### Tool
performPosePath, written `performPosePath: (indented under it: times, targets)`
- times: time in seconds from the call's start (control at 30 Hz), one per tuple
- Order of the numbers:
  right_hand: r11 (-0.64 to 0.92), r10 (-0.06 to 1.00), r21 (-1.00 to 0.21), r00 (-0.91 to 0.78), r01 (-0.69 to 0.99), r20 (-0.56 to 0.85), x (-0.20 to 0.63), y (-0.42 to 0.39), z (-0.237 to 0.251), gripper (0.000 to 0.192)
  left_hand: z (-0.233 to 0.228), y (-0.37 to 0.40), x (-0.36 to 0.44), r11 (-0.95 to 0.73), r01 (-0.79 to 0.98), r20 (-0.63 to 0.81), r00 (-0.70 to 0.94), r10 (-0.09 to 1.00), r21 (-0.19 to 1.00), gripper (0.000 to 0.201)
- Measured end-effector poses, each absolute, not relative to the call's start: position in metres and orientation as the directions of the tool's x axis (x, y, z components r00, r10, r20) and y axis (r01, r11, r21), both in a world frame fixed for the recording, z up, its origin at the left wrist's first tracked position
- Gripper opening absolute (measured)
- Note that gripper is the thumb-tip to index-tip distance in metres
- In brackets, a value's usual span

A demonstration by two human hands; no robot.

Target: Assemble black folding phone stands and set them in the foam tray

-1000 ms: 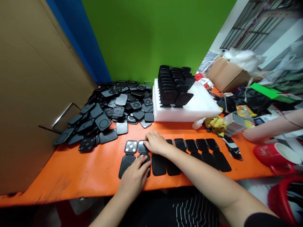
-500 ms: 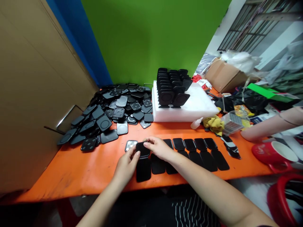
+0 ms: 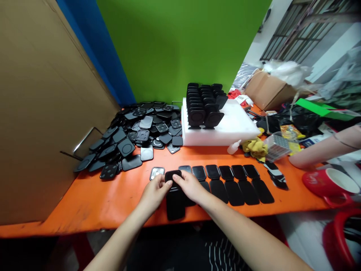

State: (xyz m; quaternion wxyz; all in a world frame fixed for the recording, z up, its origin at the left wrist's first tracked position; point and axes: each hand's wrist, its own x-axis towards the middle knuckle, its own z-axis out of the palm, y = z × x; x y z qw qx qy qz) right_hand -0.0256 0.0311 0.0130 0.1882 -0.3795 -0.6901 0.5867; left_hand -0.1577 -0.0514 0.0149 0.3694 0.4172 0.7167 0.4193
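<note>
Both hands grip a black hinged two-panel piece (image 3: 175, 205) near the front of the orange table. My left hand (image 3: 155, 194) pinches the left edge of its upper panel. My right hand (image 3: 191, 185) holds the right side, its thumb lying on the panel's face. The lower panel hangs toward me, over part of the row. To the right lies a row of similar black two-panel pieces (image 3: 227, 173), opened flat. Just behind my left hand is a square plate with pale round discs (image 3: 156, 172).
A heap of loose black panels (image 3: 132, 130) covers the back left. Folded black pieces (image 3: 204, 107) stand in rows on a white foam block (image 3: 220, 139). Rightward are a small white bottle (image 3: 234, 147), a yellow cloth (image 3: 255, 149), a clear box (image 3: 278, 146) and a red mug (image 3: 317, 184).
The two-panel piece has moved slightly right and toward me with both hands. The right thumb has shifted lower on the upper panel, and the left end of the row shows more.
</note>
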Motion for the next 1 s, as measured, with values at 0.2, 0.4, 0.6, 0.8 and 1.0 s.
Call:
performPosePath:
  times: [0.2, 0.4, 0.6, 0.8, 1.0]
  targets:
    - [0.248, 0.703, -0.876, -0.699, 0.414, -0.131, -0.030, 0.054, 0.012, 0.018, 0.010, -0.076, -0.169, 0.266, 0.545, -0.048, -0.381, 0.923, 0.795, 0.028]
    - [0.336, 0.748, -0.767, -0.650, 0.547, -0.136, -0.052, 0.075, 0.003, 0.020, -0.003, -0.104, -0.163, 0.080, 0.745, 0.157, -0.242, 0.957, 0.662, 0.019]
    - [0.400, 0.760, -0.747, -0.648, 0.531, -0.054, -0.049, 0.074, 0.008, 0.025, -0.010, -0.109, -0.170, 0.147, 0.899, 0.273, -0.276, 0.922, 0.414, 0.026]
    - [0.426, 0.777, -0.783, -0.627, 0.453, 0.060, 0.012, 0.059, 0.021, 0.022, 0.004, -0.097, -0.177, 0.522, 0.816, 0.035, -0.546, 0.837, 0.248, 0.053]
    - [0.386, 0.818, -0.748, -0.575, 0.540, 0.007, 0.086, 0.038, 0.032, 0.020, 0.003, -0.078, -0.193, 0.565, 0.769, -0.173, -0.538, 0.825, 0.300, 0.080]
